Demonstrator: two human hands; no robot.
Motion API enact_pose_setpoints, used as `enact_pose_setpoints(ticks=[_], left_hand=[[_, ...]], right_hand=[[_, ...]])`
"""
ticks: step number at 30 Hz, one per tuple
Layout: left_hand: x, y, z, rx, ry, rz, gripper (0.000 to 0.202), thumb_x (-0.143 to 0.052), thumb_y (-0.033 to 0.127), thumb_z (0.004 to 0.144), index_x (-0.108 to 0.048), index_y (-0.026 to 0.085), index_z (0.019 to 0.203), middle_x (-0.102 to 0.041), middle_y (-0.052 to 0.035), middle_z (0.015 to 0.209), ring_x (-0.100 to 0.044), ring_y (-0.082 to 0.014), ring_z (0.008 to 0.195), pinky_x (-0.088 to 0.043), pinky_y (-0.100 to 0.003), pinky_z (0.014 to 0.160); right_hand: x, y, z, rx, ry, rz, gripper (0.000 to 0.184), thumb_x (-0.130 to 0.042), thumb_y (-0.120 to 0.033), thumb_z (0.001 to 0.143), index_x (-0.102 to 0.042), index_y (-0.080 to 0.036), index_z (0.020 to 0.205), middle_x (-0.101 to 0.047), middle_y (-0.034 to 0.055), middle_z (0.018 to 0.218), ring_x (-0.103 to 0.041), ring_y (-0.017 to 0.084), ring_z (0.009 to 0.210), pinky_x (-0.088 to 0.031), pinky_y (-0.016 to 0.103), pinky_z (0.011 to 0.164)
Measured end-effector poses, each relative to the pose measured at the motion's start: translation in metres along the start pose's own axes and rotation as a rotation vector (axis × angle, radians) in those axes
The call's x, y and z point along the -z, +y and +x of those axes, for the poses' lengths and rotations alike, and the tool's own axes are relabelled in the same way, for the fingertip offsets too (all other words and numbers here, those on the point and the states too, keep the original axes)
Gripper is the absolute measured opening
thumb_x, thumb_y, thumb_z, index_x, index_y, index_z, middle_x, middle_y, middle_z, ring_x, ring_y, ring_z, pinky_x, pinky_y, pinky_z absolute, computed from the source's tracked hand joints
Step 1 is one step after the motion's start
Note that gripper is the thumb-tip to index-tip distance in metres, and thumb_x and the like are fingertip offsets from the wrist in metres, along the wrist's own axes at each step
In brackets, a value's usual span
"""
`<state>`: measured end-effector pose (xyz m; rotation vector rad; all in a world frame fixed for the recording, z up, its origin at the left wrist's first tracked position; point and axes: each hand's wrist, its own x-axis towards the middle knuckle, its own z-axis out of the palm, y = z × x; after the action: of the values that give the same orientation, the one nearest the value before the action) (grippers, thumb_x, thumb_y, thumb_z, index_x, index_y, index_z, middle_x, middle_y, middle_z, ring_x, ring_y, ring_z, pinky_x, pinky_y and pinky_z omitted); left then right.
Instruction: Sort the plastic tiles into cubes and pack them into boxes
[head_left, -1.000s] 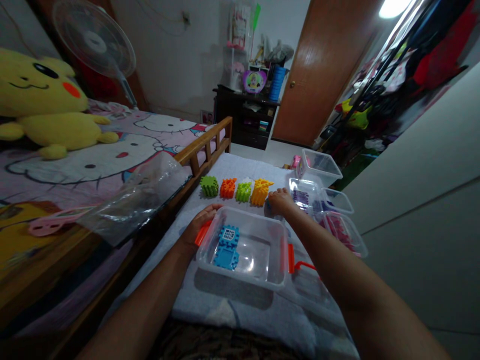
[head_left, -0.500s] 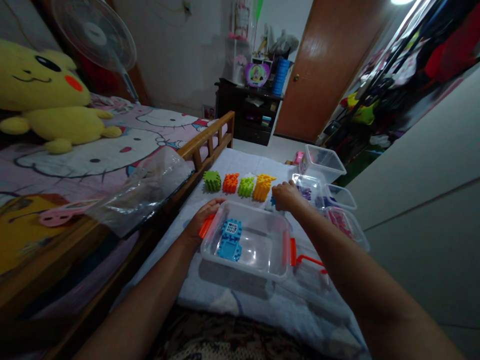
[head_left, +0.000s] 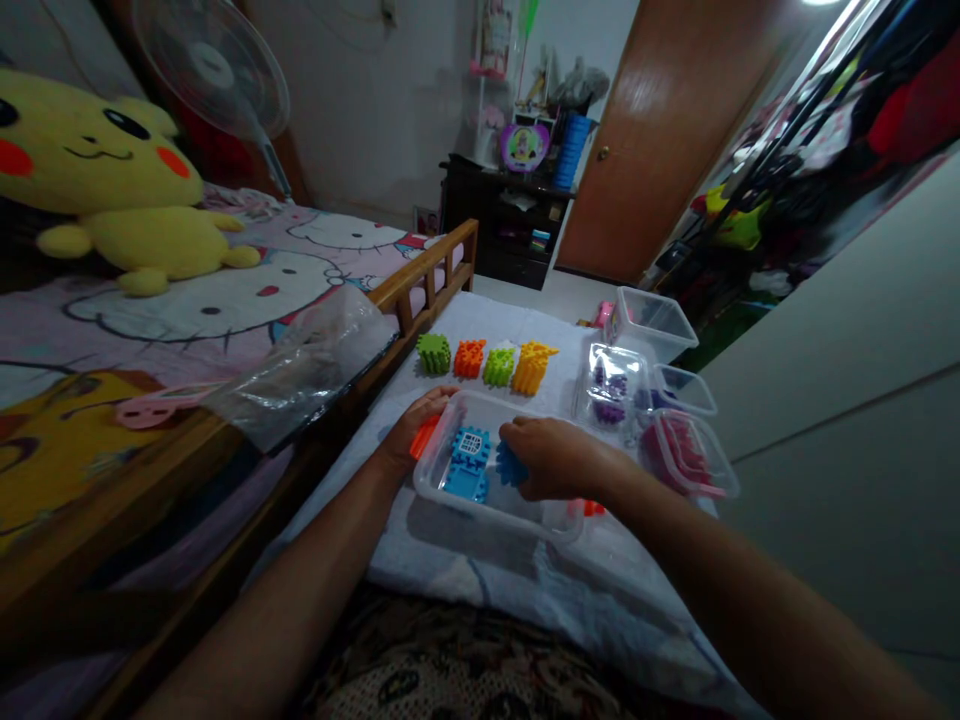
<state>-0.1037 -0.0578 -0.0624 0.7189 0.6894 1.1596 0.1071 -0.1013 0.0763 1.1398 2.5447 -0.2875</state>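
Observation:
Before me stands a clear plastic box (head_left: 510, 522) with orange handles, holding blue notched toy blocks (head_left: 468, 465) at its left side. My left hand (head_left: 421, 425) grips the box's left rim by an orange handle. Closed around more blue notched blocks (head_left: 511, 464), my right hand (head_left: 559, 455) is over the inside of the box; its palm hides part of them. Behind the box, stacks of dark green blocks (head_left: 434, 354), orange blocks (head_left: 469, 359), lime blocks (head_left: 499, 367) and yellow blocks (head_left: 532, 368) form a row on the cloth.
To the right are a clear container with purple pieces (head_left: 609, 392), a container with dark pink pieces (head_left: 684, 450) and a clear bin (head_left: 654, 322). A wooden bed rail (head_left: 420, 275) runs along the left, with a plastic bag (head_left: 315, 350) and a yellow plush toy (head_left: 127, 190) beyond.
My right hand has come from beside the yellow blocks toward me and over the box, carrying blue blocks. My left hand stays at the box's left rim. The view has shifted slightly.

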Motion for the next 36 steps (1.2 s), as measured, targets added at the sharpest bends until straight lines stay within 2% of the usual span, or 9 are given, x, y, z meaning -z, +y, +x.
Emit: enact_pose_setpoints(ticks=[4,7,18,22,25,27,29,32,36], left_hand=[[-0.001,0.001,0.0,0.006,-0.002,-0.025,0.036,-0.076,0.029,0.071,-0.065,0.016,0.103,-0.072,-0.0031,0.084,-0.068,-0.0168,0.071,-0.054,-0.026,0.067],[0.0,0.001,0.0,0.013,-0.006,-0.032,0.036,-0.076,0.03,0.072,-0.064,0.015,0.103,-0.072,-0.0033,0.085,-0.068,-0.0171,0.071,-0.053,-0.027,0.066],[-0.001,0.0,-0.002,0.011,-0.019,-0.037,0.035,-0.075,0.029,0.073,-0.064,0.016,0.104,-0.072,-0.0031,0.087,-0.068,-0.0165,0.071,-0.053,-0.026,0.067],[0.001,0.0,0.0,0.003,-0.025,-0.023,0.036,-0.076,0.03,0.072,-0.064,0.015,0.103,-0.071,-0.0033,0.086,-0.067,-0.016,0.071,-0.052,-0.025,0.067],[0.003,-0.001,0.001,0.011,-0.033,-0.03,0.037,-0.076,0.03,0.071,-0.064,0.015,0.103,-0.071,-0.0033,0.085,-0.067,-0.016,0.069,-0.052,-0.026,0.066],[0.004,-0.002,0.002,0.011,-0.03,-0.034,0.037,-0.076,0.03,0.071,-0.064,0.015,0.103,-0.071,-0.0036,0.085,-0.067,-0.0163,0.069,-0.053,-0.026,0.066],[0.005,-0.002,0.003,0.009,-0.027,-0.032,0.038,-0.076,0.031,0.071,-0.064,0.015,0.103,-0.072,-0.0039,0.086,-0.068,-0.0168,0.07,-0.053,-0.027,0.067],[0.005,-0.003,0.004,0.003,-0.026,-0.02,0.039,-0.076,0.031,0.071,-0.065,0.015,0.105,-0.072,-0.004,0.087,-0.068,-0.0168,0.072,-0.053,-0.026,0.068],[0.004,-0.002,0.003,-0.008,-0.026,-0.015,0.039,-0.077,0.032,0.07,-0.065,0.015,0.103,-0.072,-0.0044,0.087,-0.068,-0.0167,0.073,-0.053,-0.026,0.068]], right_hand=[[-0.039,-0.009,0.023,-0.079,-0.043,-0.073,0.045,-0.067,-0.019,0.073,-0.061,-0.007,0.116,-0.069,0.0194,0.109,-0.07,0.03,0.095,-0.056,0.035,0.076],[-0.05,-0.01,0.029,-0.14,-0.001,-0.071,0.04,-0.063,-0.015,0.076,-0.06,-0.007,0.115,-0.07,0.0195,0.107,-0.071,0.03,0.094,-0.056,0.035,0.074],[-0.049,-0.016,0.033,-0.168,0.037,-0.061,0.043,-0.067,-0.026,0.081,-0.057,-0.01,0.119,-0.072,0.0185,0.102,-0.072,0.028,0.095,-0.055,0.031,0.075],[-0.036,-0.012,0.021,-0.158,0.039,-0.032,0.042,-0.067,-0.032,0.081,-0.06,-0.011,0.116,-0.071,0.0178,0.106,-0.071,0.03,0.096,-0.055,0.033,0.075],[-0.022,-0.006,0.005,-0.156,0.033,-0.015,0.032,-0.061,-0.03,0.085,-0.063,-0.013,0.112,-0.072,0.0159,0.108,-0.071,0.029,0.098,-0.054,0.035,0.079],[-0.015,-0.004,-0.004,-0.124,-0.02,-0.009,0.026,-0.053,-0.021,0.089,-0.066,-0.014,0.109,-0.073,0.0155,0.105,-0.071,0.027,0.098,-0.052,0.035,0.081],[-0.012,-0.004,-0.01,-0.061,-0.135,-0.01,0.029,-0.049,-0.013,0.088,-0.069,-0.014,0.109,-0.074,0.0165,0.102,-0.072,0.026,0.096,-0.052,0.034,0.08],[-0.014,-0.007,-0.009,0.03,-0.306,-0.015,0.036,-0.051,-0.01,0.087,-0.071,-0.016,0.116,-0.075,0.0179,0.103,-0.072,0.027,0.096,-0.052,0.035,0.078],[-0.02,-0.009,-0.001,0.092,-0.374,-0.006,0.044,-0.053,-0.01,0.086,-0.068,-0.022,0.125,-0.074,0.0151,0.11,-0.071,0.026,0.1,-0.054,0.036,0.08]])
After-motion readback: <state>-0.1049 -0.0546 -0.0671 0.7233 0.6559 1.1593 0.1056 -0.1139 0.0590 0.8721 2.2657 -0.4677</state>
